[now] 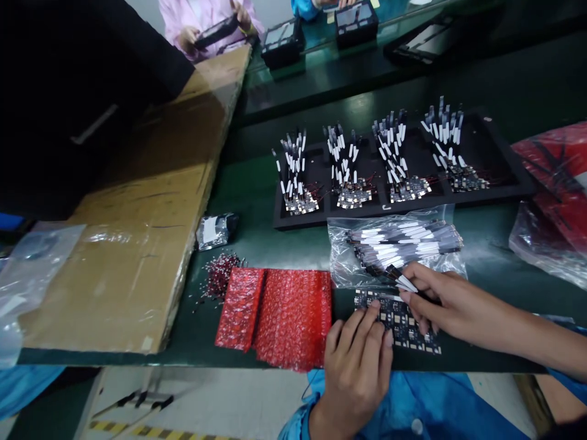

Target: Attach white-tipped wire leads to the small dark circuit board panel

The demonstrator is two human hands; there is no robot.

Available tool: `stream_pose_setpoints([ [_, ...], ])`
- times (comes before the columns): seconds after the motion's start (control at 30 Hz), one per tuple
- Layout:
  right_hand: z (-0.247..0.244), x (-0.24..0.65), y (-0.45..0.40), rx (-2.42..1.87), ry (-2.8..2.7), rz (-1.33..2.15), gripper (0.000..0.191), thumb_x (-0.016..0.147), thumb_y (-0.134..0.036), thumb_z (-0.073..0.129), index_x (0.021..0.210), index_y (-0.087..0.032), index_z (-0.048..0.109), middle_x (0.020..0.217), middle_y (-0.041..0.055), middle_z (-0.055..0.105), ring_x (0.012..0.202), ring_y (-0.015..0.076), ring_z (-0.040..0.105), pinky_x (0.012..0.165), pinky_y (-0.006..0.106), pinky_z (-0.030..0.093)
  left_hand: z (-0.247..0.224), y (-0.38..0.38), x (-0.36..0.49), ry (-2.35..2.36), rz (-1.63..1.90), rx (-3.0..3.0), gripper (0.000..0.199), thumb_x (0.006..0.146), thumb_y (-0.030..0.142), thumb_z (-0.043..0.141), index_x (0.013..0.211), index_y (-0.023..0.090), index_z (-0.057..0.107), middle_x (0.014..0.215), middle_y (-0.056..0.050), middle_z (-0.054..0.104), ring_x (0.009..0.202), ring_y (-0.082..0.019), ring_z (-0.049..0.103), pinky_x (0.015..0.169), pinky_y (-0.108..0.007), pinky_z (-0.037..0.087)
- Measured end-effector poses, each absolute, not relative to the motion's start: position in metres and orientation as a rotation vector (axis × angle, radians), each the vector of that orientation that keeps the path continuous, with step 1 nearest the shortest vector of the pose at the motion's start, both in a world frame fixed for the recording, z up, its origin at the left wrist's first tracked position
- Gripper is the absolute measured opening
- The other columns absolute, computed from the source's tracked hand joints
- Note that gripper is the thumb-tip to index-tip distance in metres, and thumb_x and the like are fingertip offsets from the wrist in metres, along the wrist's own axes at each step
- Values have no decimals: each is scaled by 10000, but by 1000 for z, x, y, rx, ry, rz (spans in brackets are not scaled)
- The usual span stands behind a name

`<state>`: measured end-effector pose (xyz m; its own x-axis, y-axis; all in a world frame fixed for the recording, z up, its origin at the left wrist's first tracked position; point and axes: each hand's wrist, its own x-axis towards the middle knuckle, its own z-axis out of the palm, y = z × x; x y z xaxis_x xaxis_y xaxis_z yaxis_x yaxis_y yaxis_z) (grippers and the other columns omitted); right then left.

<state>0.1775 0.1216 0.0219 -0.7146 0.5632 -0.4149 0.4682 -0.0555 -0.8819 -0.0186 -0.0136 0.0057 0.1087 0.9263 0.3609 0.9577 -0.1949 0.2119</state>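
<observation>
Green bench (257, 244), near edge: the left hand (355, 363), fingers slightly parted, rests on the circuit panel (400, 327); the right hand (447, 302) pinches strips (406, 283). Light pressure could let the panel slip; the bag (340, 260) beyond could snag strips; farther, a bump could tangle bundles (392, 137) in the tray (293, 221).
</observation>
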Motion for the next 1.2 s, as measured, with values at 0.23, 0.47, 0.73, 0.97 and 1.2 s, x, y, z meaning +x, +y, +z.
stream_pose_setpoints([
  [0.23,23,178,122,-1157,-2153,1885,145,1083,-442,465,1087,-297,468,691,-40,734,608,191,722,601,282,516,7,-10,-17,-1942,-648,-2303,161,986,337,533,996,257,672,1290,55,668,1114,-119,661,967,-299,442],
  [0.47,26,177,123,-1163,-2180,1888,156,1097,-429,442,1129,-277,456,684,-48,719,611,180,714,620,277,513,7,-9,-17,-1938,-646,-2314,152,979,340,540,995,263,671,1312,62,652,1128,-123,657,947,-312,450],
  [0.73,25,177,124,-1150,-2212,1883,202,1102,-475,428,1137,-278,456,684,-53,723,611,185,716,604,284,509,5,-6,-16,-1937,-621,-2328,167,981,356,537,1036,261,663,1354,64,620,1142,-122,649,947,-315,453],
  [0.97,24,178,123,-1161,-2199,1891,190,1100,-469,440,1130,-281,456,702,-55,728,614,180,719,603,281,514,6,-6,-15,-1959,-615,-2329,170,987,351,528,1041,258,660,1356,64,618,1145,-132,648,933,-336,469],
  [1.2,24,178,123,-1165,-2226,1866,168,1102,-454,430,1122,-288,447,679,-67,720,610,180,709,606,282,503,4,-6,-15,-1957,-628,-2331,162,986,344,527,1055,265,650,1376,69,600,1148,-126,643,934,-338,471],
])
